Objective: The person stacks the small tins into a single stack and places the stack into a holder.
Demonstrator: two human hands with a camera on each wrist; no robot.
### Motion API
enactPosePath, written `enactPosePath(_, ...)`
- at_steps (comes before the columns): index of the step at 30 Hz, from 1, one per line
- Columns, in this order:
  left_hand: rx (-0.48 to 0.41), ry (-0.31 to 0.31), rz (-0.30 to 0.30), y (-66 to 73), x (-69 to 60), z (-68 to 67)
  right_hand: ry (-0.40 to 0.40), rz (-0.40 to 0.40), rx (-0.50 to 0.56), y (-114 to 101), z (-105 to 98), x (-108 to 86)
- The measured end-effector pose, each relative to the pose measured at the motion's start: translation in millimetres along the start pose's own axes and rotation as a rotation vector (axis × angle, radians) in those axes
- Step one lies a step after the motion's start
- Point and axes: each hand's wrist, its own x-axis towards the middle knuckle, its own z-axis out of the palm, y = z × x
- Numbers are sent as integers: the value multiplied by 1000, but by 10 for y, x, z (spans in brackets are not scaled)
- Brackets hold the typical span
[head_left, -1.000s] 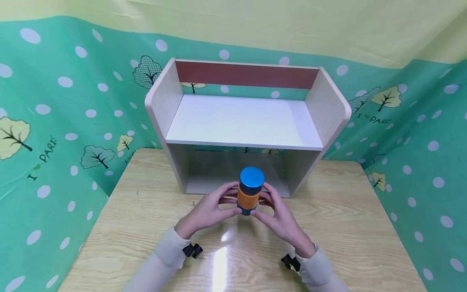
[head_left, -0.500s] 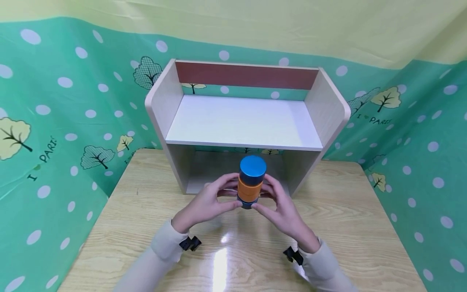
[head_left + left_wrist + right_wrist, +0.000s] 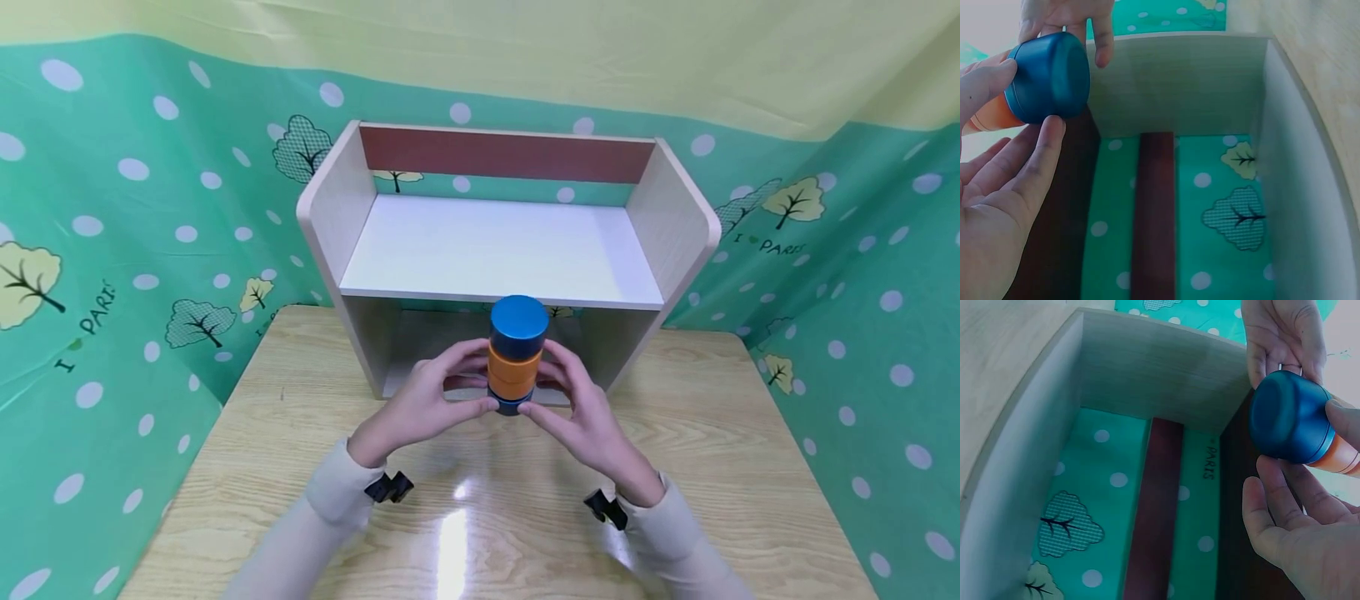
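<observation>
Between both hands, a short cylindrical bottle [image 3: 513, 372] stands upright, with a blue lid, an orange middle band and a dark blue base. My left hand [image 3: 416, 412] holds its left side, thumb near the base and fingers behind. From the right, my right hand [image 3: 588, 425] grips it in the same way. The bottle looks raised off the table, in front of the shelf unit [image 3: 495, 250]. In the left wrist view, the lid [image 3: 1054, 78] faces the camera side, and the right wrist view shows the same blue lid [image 3: 1288, 419]. Some fingertips are hidden behind the bottle.
The pale two-level shelf unit has upright side panels [image 3: 675, 217] and a reddish-brown back rail [image 3: 510, 152]. It stands at the back of a wooden table [image 3: 720, 467]. A green dotted curtain [image 3: 150, 225] hangs behind and at both sides.
Both hands have lifted the bottle together, up and toward the shelf unit. Its lid now overlaps the front edge of the upper shelf in the head view. The grip looks the same.
</observation>
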Motion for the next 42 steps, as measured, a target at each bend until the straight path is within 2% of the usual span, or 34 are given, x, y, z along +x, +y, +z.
enactPosePath(6,7,1,61,102,65,-81,2,-40,-11,-84,-59,101)
enactPosePath(26,119,-1,113,444,344,-350,21,-139,-65,-348,-256,451)
enactPosePath(31,132,3,120,519,417,-408,26,-158,-77,-399,-299,546)
enactPosePath(42,130,18,106,623,591,-514,33,-135,-38,-464,-394,729)
